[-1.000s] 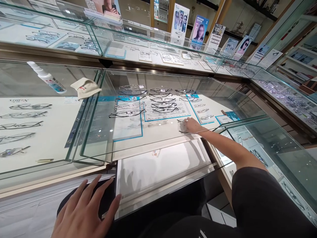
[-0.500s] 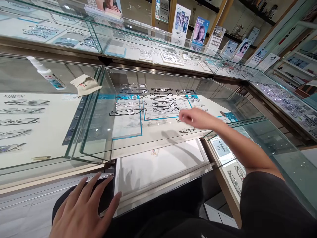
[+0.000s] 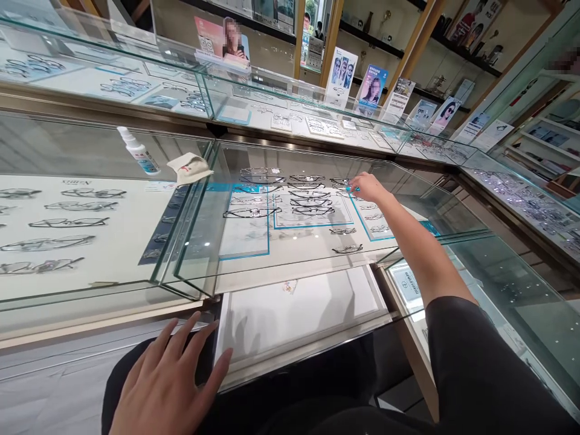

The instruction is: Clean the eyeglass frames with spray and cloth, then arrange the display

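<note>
Eyeglasses (image 3: 341, 182) near the back edge of the display case (image 3: 299, 248) lie at the right hand (image 3: 366, 186), pinched or merely touched I cannot tell, the left hand (image 3: 165, 383) spread, while frame rows (image 3: 312, 202) look already set out and two pairs (image 3: 348, 248) sit apart nearer the front edge.

Right fingers (image 3: 356, 183) now away from the front glasses (image 3: 347, 249), by a back-row pair (image 3: 339, 182).
</note>
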### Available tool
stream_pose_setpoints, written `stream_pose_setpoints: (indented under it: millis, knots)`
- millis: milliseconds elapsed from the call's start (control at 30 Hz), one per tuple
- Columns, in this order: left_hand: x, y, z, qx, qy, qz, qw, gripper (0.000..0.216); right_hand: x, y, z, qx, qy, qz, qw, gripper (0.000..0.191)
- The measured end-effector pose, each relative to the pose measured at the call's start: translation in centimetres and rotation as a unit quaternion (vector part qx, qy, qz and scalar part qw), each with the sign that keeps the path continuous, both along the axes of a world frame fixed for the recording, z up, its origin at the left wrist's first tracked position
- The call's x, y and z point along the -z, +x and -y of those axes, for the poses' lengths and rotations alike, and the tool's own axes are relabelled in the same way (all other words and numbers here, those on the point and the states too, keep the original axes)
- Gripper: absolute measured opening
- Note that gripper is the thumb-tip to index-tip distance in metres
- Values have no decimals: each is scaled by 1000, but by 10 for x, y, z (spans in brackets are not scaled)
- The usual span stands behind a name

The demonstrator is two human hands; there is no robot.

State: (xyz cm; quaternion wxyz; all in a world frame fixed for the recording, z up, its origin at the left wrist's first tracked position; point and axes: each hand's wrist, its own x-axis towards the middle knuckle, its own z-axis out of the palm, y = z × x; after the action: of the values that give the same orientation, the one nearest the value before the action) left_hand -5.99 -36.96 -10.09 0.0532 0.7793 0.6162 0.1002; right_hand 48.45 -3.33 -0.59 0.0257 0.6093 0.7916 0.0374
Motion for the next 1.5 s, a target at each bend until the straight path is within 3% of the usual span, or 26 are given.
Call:
stream_pose_setpoints:
  millis: [267,500,633,733,833,900,1000,1100,1267,1367,1500]
  knots:
    - [0,3,-2,-10,12,5,1000,64,12,-8,-9,-4,10,-17,1000,18]
    - [-1,3,-2,-9,9,15,1000,63,14,-19,25,17,38,-40,998,9]
    - [-4,5,-1,-3,13,20,1000,63,4,-24,70,11,28,-59,998,3]
    - [-8,8,1,-3,14,25,1000,61,-12,-34,120,-22,-6,-96,995,3]
    - [-12,10,2,3,8,26,1000,59,-24,-55,177,-96,-108,-208,967,8]
    - [-13,9,3,10,0,21,1000,57,-21,-72,212,-125,-204,-230,943,11]
    - [-13,7,3,23,-8,12,1000,57,6,-94,246,-120,-301,-225,919,14]
    - [-11,5,3,27,-8,8,1000,57,52,-102,253,-138,-336,-190,912,14]
    - [-11,5,5,20,-3,11,1000,59,120,-90,217,-154,-220,-120,956,13]
    - [-10,4,7,19,-1,13,1000,62,140,-79,182,-147,-127,-86,977,10]
    - [-5,-2,7,22,-2,12,1000,63,152,-63,134,-97,-44,-68,992,12]
